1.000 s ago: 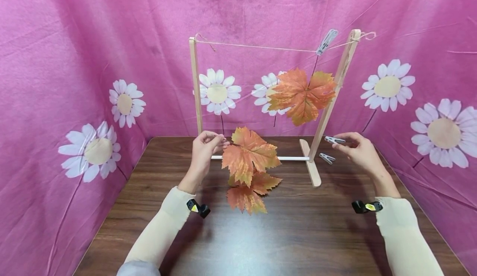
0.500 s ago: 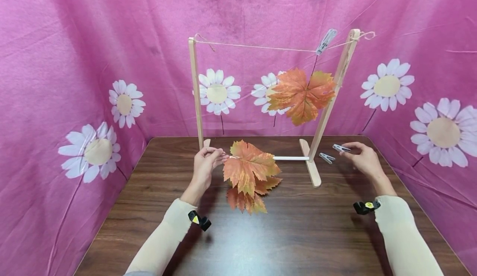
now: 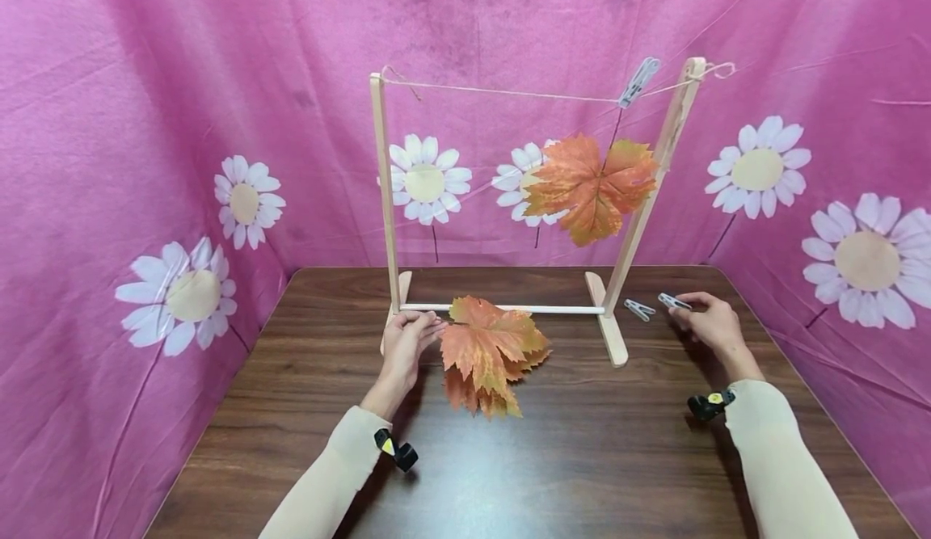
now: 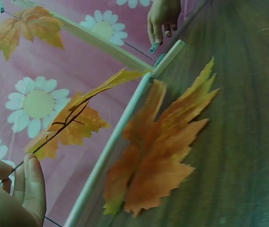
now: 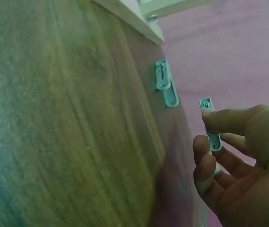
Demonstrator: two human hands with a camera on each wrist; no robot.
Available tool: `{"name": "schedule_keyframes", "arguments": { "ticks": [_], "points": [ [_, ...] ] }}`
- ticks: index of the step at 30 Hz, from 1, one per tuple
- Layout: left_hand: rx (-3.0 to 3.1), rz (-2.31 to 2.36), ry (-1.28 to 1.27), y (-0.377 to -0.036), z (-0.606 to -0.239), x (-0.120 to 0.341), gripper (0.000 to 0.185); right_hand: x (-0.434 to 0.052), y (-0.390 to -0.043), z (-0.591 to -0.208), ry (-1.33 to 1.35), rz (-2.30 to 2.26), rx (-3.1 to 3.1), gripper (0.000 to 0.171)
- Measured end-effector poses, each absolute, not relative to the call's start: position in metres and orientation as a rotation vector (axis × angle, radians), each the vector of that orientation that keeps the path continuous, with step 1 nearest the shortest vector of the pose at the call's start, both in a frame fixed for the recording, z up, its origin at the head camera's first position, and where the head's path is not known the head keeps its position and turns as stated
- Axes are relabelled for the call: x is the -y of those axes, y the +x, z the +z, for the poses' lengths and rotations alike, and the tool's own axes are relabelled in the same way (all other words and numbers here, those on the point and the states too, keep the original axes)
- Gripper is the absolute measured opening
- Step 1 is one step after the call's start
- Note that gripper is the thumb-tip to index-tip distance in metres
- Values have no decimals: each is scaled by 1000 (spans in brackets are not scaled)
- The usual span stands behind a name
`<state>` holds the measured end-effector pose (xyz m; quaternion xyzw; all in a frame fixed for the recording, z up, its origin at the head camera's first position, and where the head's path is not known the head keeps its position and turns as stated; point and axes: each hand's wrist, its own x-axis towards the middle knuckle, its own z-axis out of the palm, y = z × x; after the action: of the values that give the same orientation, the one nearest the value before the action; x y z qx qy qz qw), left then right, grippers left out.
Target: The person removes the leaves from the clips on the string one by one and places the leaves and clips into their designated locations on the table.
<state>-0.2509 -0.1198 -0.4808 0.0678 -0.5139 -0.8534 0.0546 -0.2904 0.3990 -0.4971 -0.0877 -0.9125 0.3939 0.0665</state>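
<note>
My left hand (image 3: 409,343) pinches the thin stem of an orange maple leaf (image 3: 486,343) and holds it low over the table, just in front of the frame's white bottom rod (image 3: 560,309). A second orange leaf (image 3: 480,393) lies flat on the table under it. In the left wrist view the held leaf (image 4: 73,125) hangs from my fingertips (image 4: 30,182) and the lying leaf (image 4: 160,151) spreads beside the rod. My right hand (image 3: 705,318) pinches a grey clothespin (image 3: 674,302) near the table's right side, as the right wrist view shows the clothespin (image 5: 210,125).
A wooden frame (image 3: 381,191) carries a string (image 3: 509,92) with a grey clothespin (image 3: 638,81) holding a third orange leaf (image 3: 589,183). Another clothespin (image 3: 639,309) lies on the brown table (image 3: 567,458) by the frame's right foot. Pink daisy cloth surrounds the table.
My left hand has lowered the leaf toward the table and the leaf lying there. My right hand has dropped down with the clothespin, closer to the tabletop.
</note>
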Motion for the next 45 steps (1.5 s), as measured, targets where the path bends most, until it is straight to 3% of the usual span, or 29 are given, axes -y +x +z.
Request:
{"name": "schedule_keyframes", "arguments": {
  "ticks": [21,27,35,45],
  "points": [
    [1972,-2470,267,-244,-507,131,15,-396,-295,-511,-360,1184,2748,43],
    [2370,-2094,222,-246,-506,141,6,-395,-296,-513,-338,1107,2778,41],
    [2716,-1463,-44,-248,-508,150,4,-390,-292,-512,-268,875,2814,40],
    [2801,-1129,-126,-250,-509,151,8,-389,-290,-514,-270,859,2806,42]
  ]
}}
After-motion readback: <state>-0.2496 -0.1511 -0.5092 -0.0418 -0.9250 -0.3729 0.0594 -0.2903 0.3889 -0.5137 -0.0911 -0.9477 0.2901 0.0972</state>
